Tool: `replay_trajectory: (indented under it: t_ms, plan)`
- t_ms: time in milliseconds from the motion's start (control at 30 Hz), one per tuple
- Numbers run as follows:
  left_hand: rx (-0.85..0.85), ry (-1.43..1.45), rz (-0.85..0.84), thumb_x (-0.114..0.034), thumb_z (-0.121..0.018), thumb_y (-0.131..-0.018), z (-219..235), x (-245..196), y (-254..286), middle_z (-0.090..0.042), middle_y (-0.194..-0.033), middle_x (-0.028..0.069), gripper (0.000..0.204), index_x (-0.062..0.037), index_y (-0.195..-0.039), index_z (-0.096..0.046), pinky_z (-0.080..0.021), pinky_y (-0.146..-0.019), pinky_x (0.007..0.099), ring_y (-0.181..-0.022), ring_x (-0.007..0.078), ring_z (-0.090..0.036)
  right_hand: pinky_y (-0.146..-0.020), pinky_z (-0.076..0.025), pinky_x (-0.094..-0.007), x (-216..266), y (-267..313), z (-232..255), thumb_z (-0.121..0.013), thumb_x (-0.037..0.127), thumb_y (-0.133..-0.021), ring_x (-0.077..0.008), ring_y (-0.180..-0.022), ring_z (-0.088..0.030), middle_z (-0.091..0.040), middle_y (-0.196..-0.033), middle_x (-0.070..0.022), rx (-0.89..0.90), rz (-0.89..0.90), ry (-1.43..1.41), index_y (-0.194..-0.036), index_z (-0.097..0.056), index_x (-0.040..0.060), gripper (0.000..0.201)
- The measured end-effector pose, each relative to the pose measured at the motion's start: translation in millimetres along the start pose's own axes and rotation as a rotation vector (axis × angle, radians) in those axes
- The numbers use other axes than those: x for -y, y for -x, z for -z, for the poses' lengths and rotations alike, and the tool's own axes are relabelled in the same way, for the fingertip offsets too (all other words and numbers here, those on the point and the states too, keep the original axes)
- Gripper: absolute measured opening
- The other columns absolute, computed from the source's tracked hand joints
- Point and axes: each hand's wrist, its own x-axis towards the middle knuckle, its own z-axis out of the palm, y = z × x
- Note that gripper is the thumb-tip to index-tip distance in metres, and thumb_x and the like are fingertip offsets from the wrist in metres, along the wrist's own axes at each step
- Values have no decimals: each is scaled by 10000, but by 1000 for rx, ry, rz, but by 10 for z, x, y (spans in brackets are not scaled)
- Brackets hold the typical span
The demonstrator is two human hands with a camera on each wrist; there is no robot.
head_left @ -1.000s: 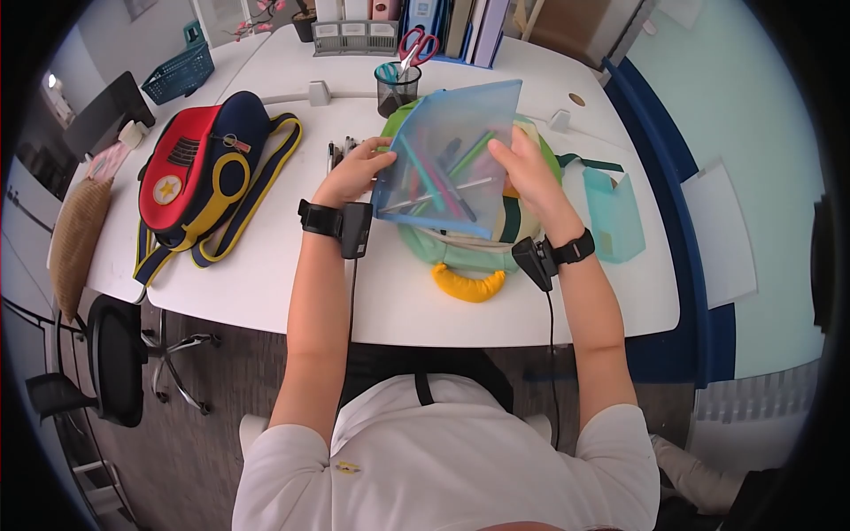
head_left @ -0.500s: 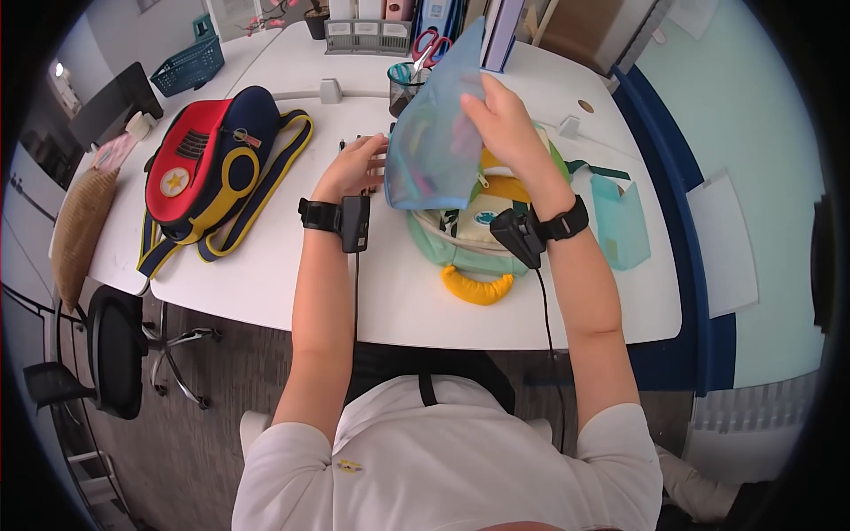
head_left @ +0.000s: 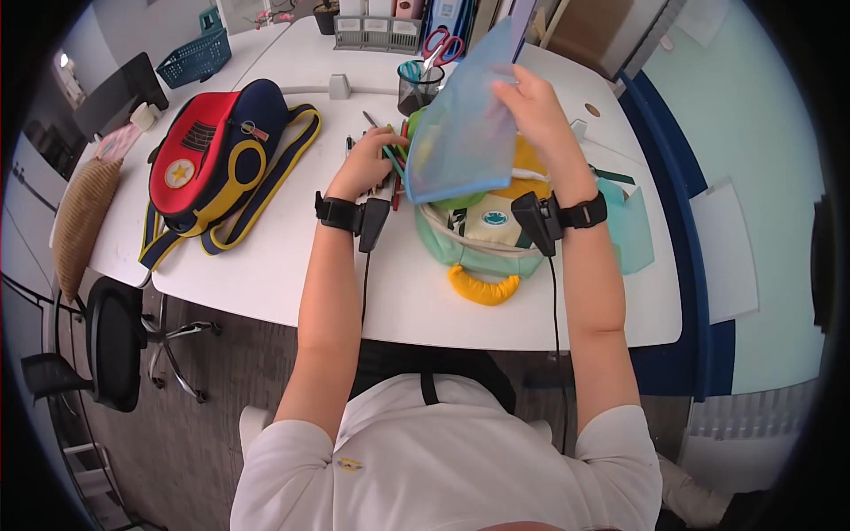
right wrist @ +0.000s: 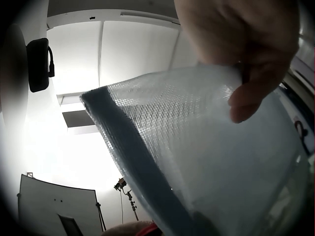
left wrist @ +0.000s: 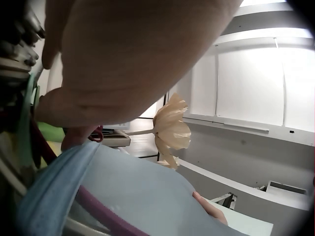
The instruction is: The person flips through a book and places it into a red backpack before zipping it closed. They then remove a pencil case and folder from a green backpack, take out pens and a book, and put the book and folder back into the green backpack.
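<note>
My right hand pinches the upper right edge of a translucent blue pouch, holding it tilted up with its lower end toward the left. Colored pens stick out at the pouch's left side. My left hand is at these pens, fingers reaching among them beside the pouch edge; I cannot tell whether they grip one. In the left wrist view, the fingers are close to the pens and the blue edge. Beneath the pouch lies a green and cream backpack with a yellow padded handle.
A red and navy backpack lies on the left. Behind the pouch stands a black mesh cup with red-handled scissors. A teal translucent case lies right of the green backpack. A gray organizer is at the back.
My right hand has raised and tilted the pouch, its contents shifting toward the lower left. My left hand has gone from the pouch's left edge to the pens now showing there.
</note>
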Motion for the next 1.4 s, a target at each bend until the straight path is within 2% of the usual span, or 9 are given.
replay_trajectory:
  t_ms: [33, 100, 167, 300, 700, 933, 1033, 1167, 1400]
  plan:
    - [-6, -23, -218, -14, -507, -778, -35, 12, -41, -588, -1034, 77, 405, -39, -1181, -548, -442, -754, 276, -850, 159, -552, -555, -441, -220, -9, 16, 44, -501, 176, -907, -100, -627, -592, -625, -755, -39, -2, 7, -48, -1152, -533, 9, 297]
    - [92, 17, -258, 27, -493, -748, -96, 4, -67, -599, -988, 80, 414, -41, -1150, -566, -460, -705, 269, -800, 157, -569, -561, -438, -219, -30, 38, 140, -506, 183, -907, -97, -639, -588, -620, -757, -30, -22, 1, -150, -1161, -536, 17, 305]
    - [295, 140, 100, 24, -497, -749, -95, -267, 20, -597, -1004, 73, 402, -47, -1138, -572, -456, -759, 267, -873, 167, -572, -586, -439, -216, -58, 63, 243, -512, 190, -904, -90, -667, -579, -612, -760, -22, -55, -27, -260, -1170, -540, 24, 315]
    - [404, 227, -39, -31, -595, -755, -78, -271, 22, -614, -946, 62, 332, -60, -1086, -586, -450, -769, 269, -881, 156, -556, -621, -474, -242, -211, 106, 455, -499, 160, -899, -119, -690, -598, -628, -796, -66, -95, -16, -312, -1163, -522, -6, 312]
    - [147, 67, 78, -175, -694, -752, -190, -343, -2, -629, -762, 92, 218, 13, -838, -625, -460, -676, 278, -716, 163, -578, -652, -415, -204, -265, 367, 719, -536, 194, -894, -72, -739, -533, -582, -832, 5, -332, -40, -500, -1137, -567, 34, 293]
    - [-211, -7, 199, -304, -656, -775, -86, -183, -32, -590, -636, 133, 338, 33, -781, -635, -451, -597, 301, -613, 194, -566, -663, -384, -181, -266, 505, 926, -564, 218, -886, -49, -761, -509, -564, -869, 32, -422, -35, -557, -1200, -541, 36, 364]
    - [-332, -133, 256, -251, -638, -796, -28, -112, -42, -609, -674, 62, 290, 35, -753, -644, -422, -588, 275, -625, 116, -523, -668, -384, -180, -273, 606, 860, -565, 218, -885, -47, -769, -509, -567, -881, 30, -404, -92, -472, -1207, -537, 34, 372]
    - [-463, -168, 180, -195, -635, -781, 2, 234, -13, -639, -844, 138, 339, 36, -1024, -592, -483, -694, 286, -796, 176, -622, -842, -391, -198, -460, 669, 863, -536, 226, -902, -84, -977, -525, -572, -1095, -33, -293, -155, -454, -1246, -502, 27, 399]
    - [-452, -28, 112, -36, -604, -768, 27, -12, 37, -568, -1087, 169, 337, -39, -1104, -583, -473, -793, 296, -937, 224, -607, -757, -401, -193, -340, 846, 774, -519, 237, -905, -60, -855, -524, -576, -950, 7, -349, -151, -320, -1226, -524, 33, 380]
